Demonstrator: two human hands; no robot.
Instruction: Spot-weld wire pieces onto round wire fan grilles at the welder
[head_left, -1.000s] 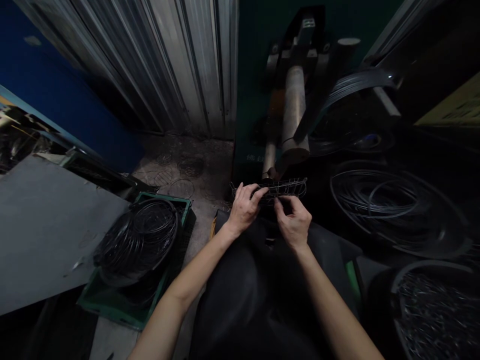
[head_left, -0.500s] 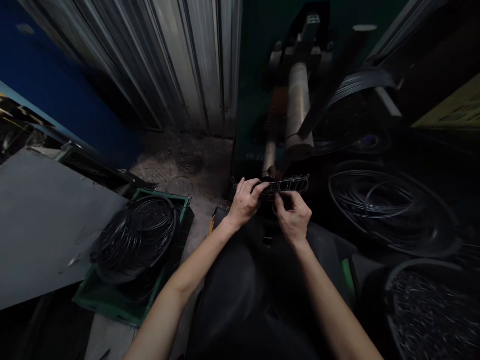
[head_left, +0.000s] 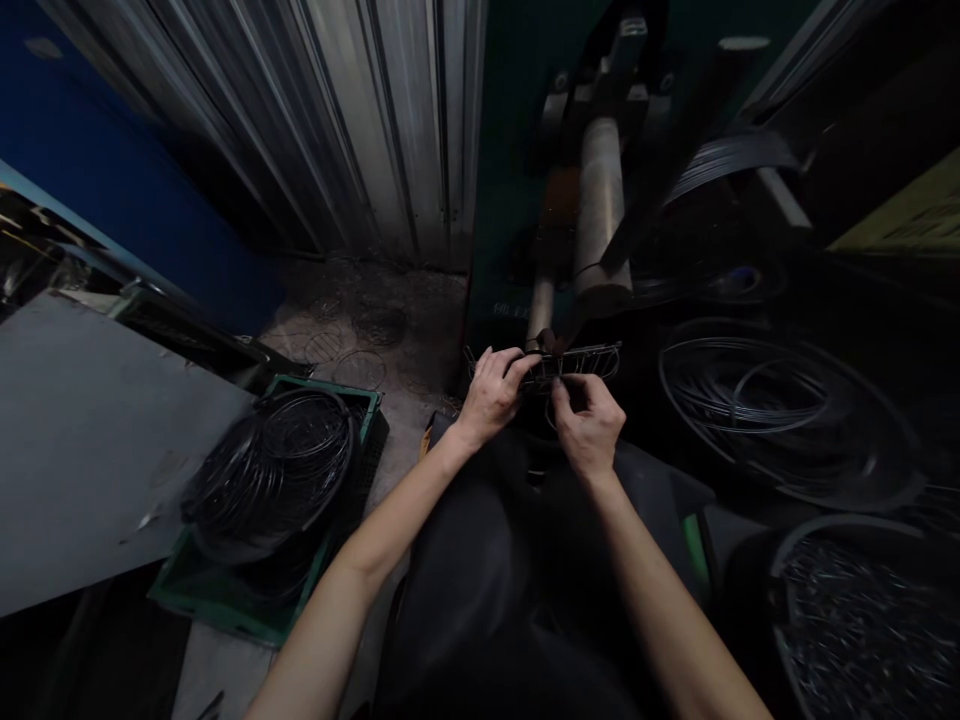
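Observation:
A small wire basket [head_left: 592, 360] of thin metal rods is held between both hands, at the lower tip of a welding machine's arm [head_left: 541, 310]. My left hand [head_left: 493, 392] grips its left part, fingers curled over the wires. From below and to the right, my right hand [head_left: 590, 420] pinches near the middle of the basket, thumb and forefinger together. Whether a separate small piece sits in that pinch is too dark to tell. A thick metal cylinder [head_left: 602, 220] of the machine hangs just above the hands.
To the left, a green crate [head_left: 225, 610] holds black wire rings [head_left: 277, 460] beside a grey panel [head_left: 105, 450]. On the right stand a tub of wire hoops [head_left: 750, 400] and a bucket of small metal pieces [head_left: 870, 620]. A corrugated wall [head_left: 375, 130] closes off the back.
The basket and both hands have shifted only slightly against the machine tip. Both hands keep their hold. The camera view has moved a little.

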